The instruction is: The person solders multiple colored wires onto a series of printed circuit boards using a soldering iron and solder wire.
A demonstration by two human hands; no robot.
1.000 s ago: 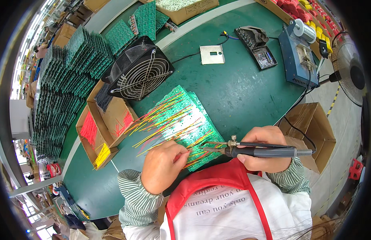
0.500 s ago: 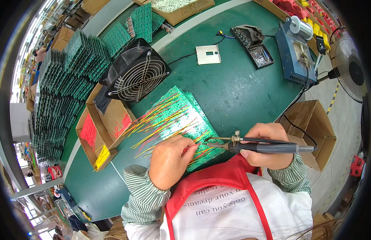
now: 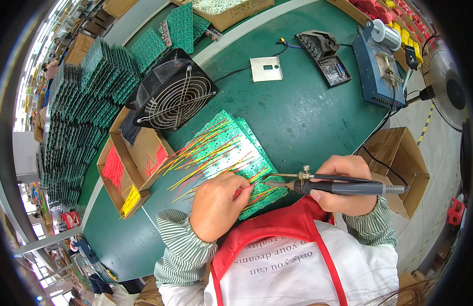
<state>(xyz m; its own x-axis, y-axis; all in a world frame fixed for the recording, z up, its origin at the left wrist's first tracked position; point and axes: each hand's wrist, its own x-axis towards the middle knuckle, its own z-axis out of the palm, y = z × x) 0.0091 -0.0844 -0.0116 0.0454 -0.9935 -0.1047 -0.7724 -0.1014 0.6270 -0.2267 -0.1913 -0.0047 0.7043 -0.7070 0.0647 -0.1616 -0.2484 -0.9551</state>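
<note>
Right hand clenched round the dark handle of a soldering iron, tip aimed left at the near edge of the green circuit board. Left hand pinching what looks like a red wire between thumb and forefinger, right at the tip of the iron, knuckles hovering over the board's lower corner. Board lying flat on the green surface, bristling with red and yellow wire leads fanned out toward the upper left. Black fan propped just beyond the board, tilted toward the work; cardboard tray of sorted red and yellow wires to the left, just beside the fan. Blue soldering station well apart at the far right, cable trailing back toward the iron. Risks from here, as a judgement: fingertips very close to the hot tip, so a small slip could mean a burn; a wire nudged mid-joint could give a poor bond; loose leads crowding the joint could get touched by the tip and scorch their insulation; solder could bridge neighbouring pads on so dense a board.
</note>
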